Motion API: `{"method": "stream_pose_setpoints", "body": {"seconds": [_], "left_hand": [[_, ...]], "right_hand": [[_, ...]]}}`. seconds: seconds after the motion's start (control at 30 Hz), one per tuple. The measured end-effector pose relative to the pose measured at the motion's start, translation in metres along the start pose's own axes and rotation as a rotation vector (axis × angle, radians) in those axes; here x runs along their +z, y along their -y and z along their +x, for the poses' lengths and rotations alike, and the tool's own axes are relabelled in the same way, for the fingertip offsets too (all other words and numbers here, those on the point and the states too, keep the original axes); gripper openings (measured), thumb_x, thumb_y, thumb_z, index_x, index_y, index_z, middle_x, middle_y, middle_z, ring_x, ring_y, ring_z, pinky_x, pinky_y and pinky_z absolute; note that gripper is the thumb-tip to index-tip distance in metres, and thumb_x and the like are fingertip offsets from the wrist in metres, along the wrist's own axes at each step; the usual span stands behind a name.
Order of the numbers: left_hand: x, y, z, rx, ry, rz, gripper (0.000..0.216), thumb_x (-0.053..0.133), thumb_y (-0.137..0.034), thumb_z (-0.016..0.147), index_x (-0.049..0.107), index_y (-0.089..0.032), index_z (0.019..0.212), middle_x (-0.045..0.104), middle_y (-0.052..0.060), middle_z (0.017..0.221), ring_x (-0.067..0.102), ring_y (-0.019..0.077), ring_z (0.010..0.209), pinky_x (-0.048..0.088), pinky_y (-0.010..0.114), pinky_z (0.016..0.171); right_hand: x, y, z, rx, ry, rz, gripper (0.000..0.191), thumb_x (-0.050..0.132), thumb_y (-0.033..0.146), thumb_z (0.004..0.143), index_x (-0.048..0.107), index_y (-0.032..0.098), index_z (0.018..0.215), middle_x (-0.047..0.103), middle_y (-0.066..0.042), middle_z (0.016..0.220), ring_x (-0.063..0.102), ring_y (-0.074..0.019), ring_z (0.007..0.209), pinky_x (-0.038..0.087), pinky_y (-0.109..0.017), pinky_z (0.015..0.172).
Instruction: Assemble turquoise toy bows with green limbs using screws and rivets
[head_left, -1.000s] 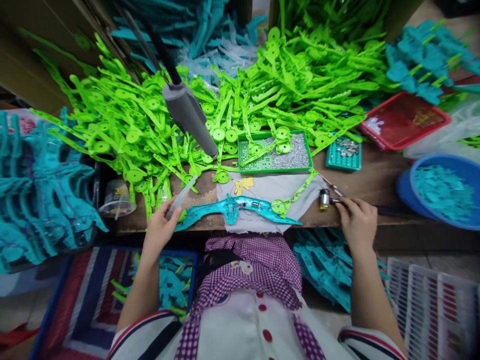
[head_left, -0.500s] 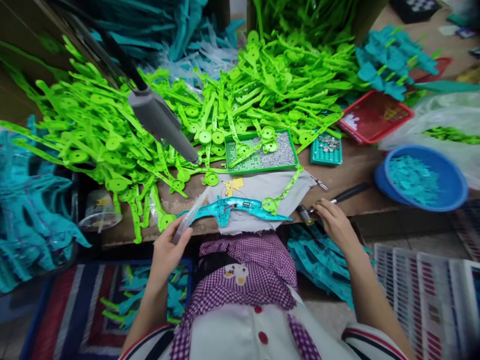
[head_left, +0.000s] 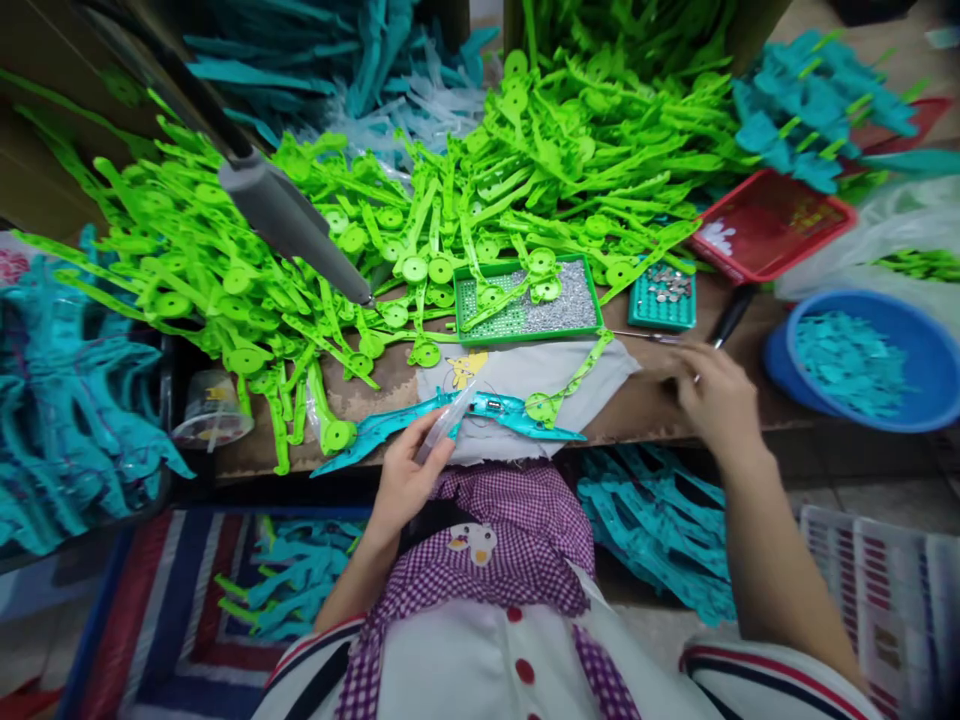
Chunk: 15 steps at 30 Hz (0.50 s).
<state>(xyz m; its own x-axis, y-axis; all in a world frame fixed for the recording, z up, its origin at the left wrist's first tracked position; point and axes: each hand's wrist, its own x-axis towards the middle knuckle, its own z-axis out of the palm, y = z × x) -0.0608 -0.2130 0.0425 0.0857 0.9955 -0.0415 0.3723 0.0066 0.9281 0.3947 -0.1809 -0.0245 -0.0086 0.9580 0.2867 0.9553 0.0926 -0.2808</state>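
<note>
My left hand [head_left: 411, 475] pinches a narrow translucent plastic strip [head_left: 452, 415] over the teal bow-shaped part [head_left: 510, 412], close to its middle, and partly hides it. The teal part lies on a grey cloth [head_left: 600, 375], its inside showing red wires and a small metal piece. A lime green arm with a round end [head_left: 541, 408] rests on its right side. Out to the right, my right hand [head_left: 718, 400] is closed around the shaft of what appears to be a hammer, its black handle [head_left: 731, 318] pointing away from me. Motion blur and fingers obscure the hammer's head.
Behind the cloth sits a green tray [head_left: 559, 305] of small metal pieces, beside a teal box [head_left: 662, 297]. Lime arms [head_left: 247, 270] pile up behind. A grey hanging tool [head_left: 292, 225] points down at left. Right stand a red tray [head_left: 776, 225] and blue bucket [head_left: 922, 370].
My left hand has moved right with the plastic strip, from the teal part's left end toward its middle. My right hand has shifted right and away from the table edge, turning the black handle.
</note>
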Motion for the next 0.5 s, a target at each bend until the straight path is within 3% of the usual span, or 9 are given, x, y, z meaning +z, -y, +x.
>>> {"method": "stream_pose_setpoints", "body": {"seconds": [0.13,0.3,0.43,0.5], "left_hand": [[0.012,-0.004,0.005,0.009,0.056,-0.092,0.046,0.064,-0.049,0.095,0.067,-0.021,0.131,0.073,0.009,0.127,0.071,0.024,0.116,0.056,0.038,0.104],[0.017,-0.01,0.013,0.029,0.128,-0.111,0.043,0.064,-0.046,0.096,0.066,-0.023,0.132,0.072,0.009,0.13,0.069,0.0245,0.12,0.054,0.04,0.107],[0.024,-0.017,0.021,0.052,0.166,-0.108,0.042,0.063,-0.046,0.098,0.065,-0.023,0.133,0.071,0.009,0.133,0.068,0.0238,0.123,0.053,0.039,0.108],[0.027,-0.02,0.022,0.081,0.208,-0.098,0.042,0.06,-0.045,0.099,0.063,-0.023,0.134,0.069,0.009,0.135,0.066,0.0235,0.125,0.051,0.039,0.11]], "right_hand": [[0.013,0.041,-0.012,-0.127,0.093,-0.046,0.033,0.045,0.033,0.103,0.071,0.018,0.116,0.073,-0.012,0.127,0.064,-0.0281,0.125,0.041,-0.05,0.112],[0.016,0.059,-0.024,-0.014,0.019,-0.155,0.034,0.045,0.035,0.104,0.075,0.018,0.1,0.077,-0.011,0.113,0.064,-0.0295,0.125,0.025,-0.058,0.121],[0.03,0.073,-0.012,-0.013,0.114,-0.091,0.046,0.041,0.04,0.104,0.063,0.018,0.137,0.062,-0.014,0.146,0.054,-0.0285,0.14,0.03,-0.054,0.121],[0.038,0.076,-0.007,0.007,0.203,-0.049,0.055,0.037,0.045,0.105,0.05,0.019,0.151,0.052,-0.013,0.156,0.047,-0.0301,0.146,0.025,-0.062,0.123]]}}
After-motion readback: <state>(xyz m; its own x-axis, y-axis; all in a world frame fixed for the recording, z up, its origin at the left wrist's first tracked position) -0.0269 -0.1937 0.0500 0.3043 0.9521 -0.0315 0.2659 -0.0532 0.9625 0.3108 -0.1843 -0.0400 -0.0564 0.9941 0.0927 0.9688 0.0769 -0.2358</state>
